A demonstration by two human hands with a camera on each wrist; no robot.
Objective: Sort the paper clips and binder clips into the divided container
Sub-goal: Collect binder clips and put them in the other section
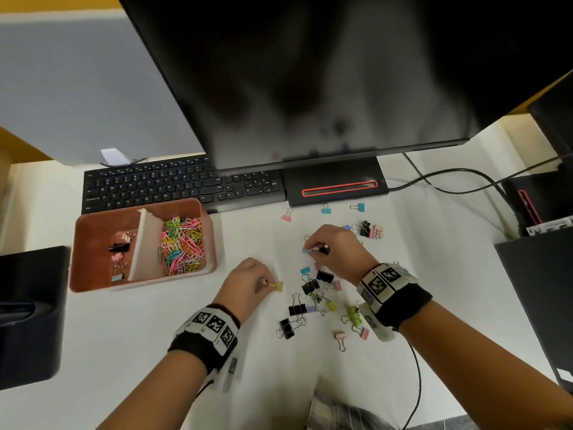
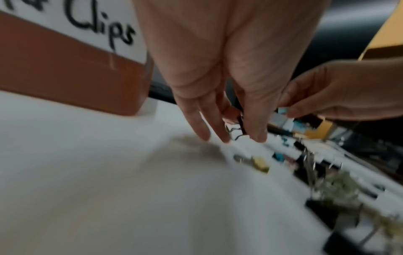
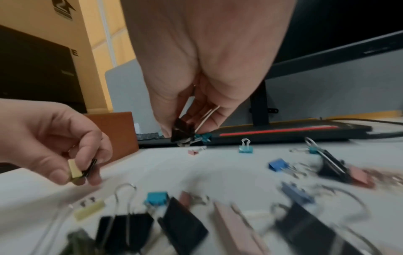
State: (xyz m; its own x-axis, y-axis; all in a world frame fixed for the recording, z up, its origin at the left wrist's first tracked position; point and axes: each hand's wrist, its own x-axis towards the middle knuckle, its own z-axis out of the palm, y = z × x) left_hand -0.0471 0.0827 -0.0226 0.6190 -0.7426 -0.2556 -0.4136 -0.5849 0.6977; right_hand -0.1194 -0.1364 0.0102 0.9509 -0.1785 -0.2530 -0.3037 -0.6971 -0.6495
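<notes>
A terracotta divided container (image 1: 208,243) stands at the left. Its left compartment holds several binder clips (image 1: 119,246), its right one a heap of coloured paper clips (image 1: 183,243). My left hand (image 1: 263,282) hovers over the table right of the container and pinches a pale yellow binder clip (image 3: 74,168) together with a black one (image 2: 240,126). Another yellow clip (image 1: 279,286) lies just beyond its fingertips. Further back, my right hand (image 1: 313,248) pinches a black binder clip (image 3: 182,131) and a small blue one (image 1: 306,250). Loose binder clips (image 1: 313,293) are scattered under and around my right wrist.
A black keyboard (image 1: 173,184) and the monitor base (image 1: 335,184) lie behind the work area, with the monitor (image 1: 310,72) overhanging. Cables (image 1: 449,181) run at the back right. Dark boxes stand at the left edge (image 1: 28,311) and the right edge (image 1: 539,290).
</notes>
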